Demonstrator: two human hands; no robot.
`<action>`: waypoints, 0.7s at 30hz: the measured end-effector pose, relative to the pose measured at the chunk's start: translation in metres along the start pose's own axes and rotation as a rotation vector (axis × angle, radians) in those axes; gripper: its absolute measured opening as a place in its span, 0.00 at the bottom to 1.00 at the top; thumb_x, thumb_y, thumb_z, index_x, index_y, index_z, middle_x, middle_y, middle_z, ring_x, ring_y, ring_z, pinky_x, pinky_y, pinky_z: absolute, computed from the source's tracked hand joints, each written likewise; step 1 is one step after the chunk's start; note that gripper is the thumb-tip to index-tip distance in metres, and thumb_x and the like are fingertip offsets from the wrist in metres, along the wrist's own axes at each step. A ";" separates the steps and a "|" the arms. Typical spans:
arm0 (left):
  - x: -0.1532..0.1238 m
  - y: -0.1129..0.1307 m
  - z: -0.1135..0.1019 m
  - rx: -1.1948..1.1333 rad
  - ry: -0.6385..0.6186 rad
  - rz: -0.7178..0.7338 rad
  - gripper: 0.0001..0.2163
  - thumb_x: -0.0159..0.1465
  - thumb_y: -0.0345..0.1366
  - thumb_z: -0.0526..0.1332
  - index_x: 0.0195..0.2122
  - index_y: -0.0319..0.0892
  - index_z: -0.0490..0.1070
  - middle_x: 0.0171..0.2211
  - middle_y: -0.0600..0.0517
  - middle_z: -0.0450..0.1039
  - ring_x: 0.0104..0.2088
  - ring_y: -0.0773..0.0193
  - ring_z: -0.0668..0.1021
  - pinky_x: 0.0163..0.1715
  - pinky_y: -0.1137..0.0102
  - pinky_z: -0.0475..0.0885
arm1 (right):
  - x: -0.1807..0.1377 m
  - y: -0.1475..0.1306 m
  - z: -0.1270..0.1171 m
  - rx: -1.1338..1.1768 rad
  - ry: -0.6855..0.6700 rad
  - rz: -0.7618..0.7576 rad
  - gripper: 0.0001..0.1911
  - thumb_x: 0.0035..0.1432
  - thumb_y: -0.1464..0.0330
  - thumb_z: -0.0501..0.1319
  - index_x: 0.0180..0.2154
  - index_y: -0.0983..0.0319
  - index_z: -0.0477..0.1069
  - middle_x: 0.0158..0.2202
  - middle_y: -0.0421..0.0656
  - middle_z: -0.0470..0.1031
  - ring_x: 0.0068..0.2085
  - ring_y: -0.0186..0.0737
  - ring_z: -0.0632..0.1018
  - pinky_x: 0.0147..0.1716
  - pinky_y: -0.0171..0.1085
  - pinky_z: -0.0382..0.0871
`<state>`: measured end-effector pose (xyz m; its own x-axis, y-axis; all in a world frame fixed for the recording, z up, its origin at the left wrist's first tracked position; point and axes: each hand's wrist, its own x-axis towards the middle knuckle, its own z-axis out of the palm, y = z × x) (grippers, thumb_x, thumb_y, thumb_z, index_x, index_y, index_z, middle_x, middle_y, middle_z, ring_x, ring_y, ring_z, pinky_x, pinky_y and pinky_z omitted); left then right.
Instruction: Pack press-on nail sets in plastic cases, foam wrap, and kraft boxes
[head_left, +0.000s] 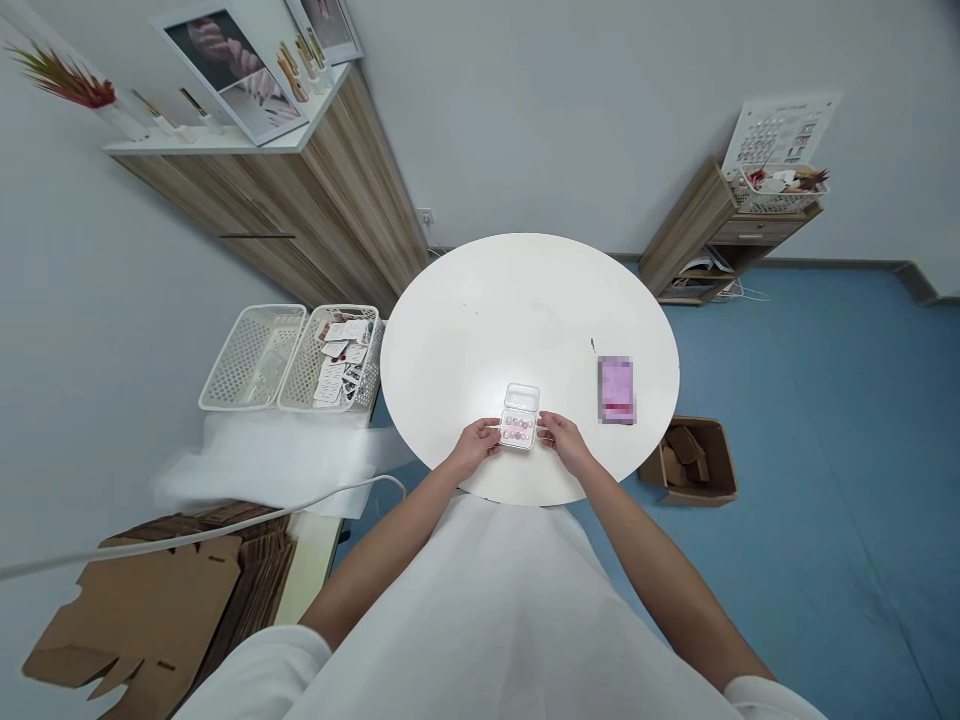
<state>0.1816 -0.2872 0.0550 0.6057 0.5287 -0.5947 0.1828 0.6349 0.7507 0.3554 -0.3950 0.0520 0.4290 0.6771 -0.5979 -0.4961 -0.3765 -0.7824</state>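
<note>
A small clear plastic case point(518, 447) lies near the front of the round white table point(525, 300), its lid raised and tilted back. Inside it sit several pink, nail-shaped pieces point(517, 429) in two rows. From the left side my left hand point(477, 446) grips the case, with fingers and thumb at its edge. My right hand point(564, 440) has its fingertips at the opposite edge, so the case is held between both hands. To the right on the table is a purple rectangular item point(617, 388), blurred out by pixels.
White baskets point(255, 355) stand left of the table, one with cards and packets point(345, 355). Flattened cardboard boxes point(150, 610) and a white cable point(225, 528) are at lower left. An open carton point(701, 497) sits on the floor at right. Wooden cabinets point(360, 170) line the back wall.
</note>
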 end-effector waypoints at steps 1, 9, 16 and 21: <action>-0.001 0.001 0.001 -0.001 -0.021 0.001 0.18 0.49 0.35 0.66 0.41 0.39 0.67 0.30 0.51 0.71 0.30 0.69 0.74 0.36 0.68 0.68 | 0.001 -0.005 -0.002 0.024 -0.009 0.012 0.16 0.47 0.59 0.60 0.38 0.59 0.70 0.39 0.44 0.72 0.31 0.33 0.73 0.30 0.34 0.68; -0.009 0.012 0.007 0.008 -0.132 -0.020 0.19 0.49 0.36 0.67 0.42 0.40 0.67 0.32 0.51 0.72 0.31 0.69 0.74 0.36 0.70 0.68 | 0.010 -0.031 -0.009 0.070 -0.032 -0.010 0.17 0.42 0.65 0.65 0.37 0.58 0.70 0.34 0.41 0.74 0.29 0.31 0.73 0.29 0.32 0.66; -0.013 0.016 0.014 -0.028 -0.155 -0.042 0.19 0.49 0.35 0.67 0.41 0.39 0.67 0.31 0.50 0.72 0.30 0.69 0.75 0.34 0.70 0.68 | 0.009 -0.038 -0.011 0.075 -0.060 -0.138 0.20 0.38 0.66 0.66 0.38 0.56 0.70 0.36 0.39 0.72 0.32 0.31 0.72 0.32 0.33 0.64; -0.014 0.018 0.018 -0.075 -0.154 -0.064 0.19 0.49 0.34 0.67 0.42 0.40 0.67 0.34 0.48 0.73 0.32 0.68 0.75 0.35 0.70 0.68 | 0.003 -0.042 -0.009 0.032 -0.117 -0.236 0.15 0.42 0.64 0.64 0.37 0.55 0.72 0.38 0.39 0.72 0.37 0.32 0.71 0.36 0.35 0.64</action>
<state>0.1899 -0.2933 0.0819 0.7069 0.3976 -0.5849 0.1699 0.7073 0.6862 0.3842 -0.3833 0.0815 0.4467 0.8128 -0.3739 -0.4168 -0.1807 -0.8909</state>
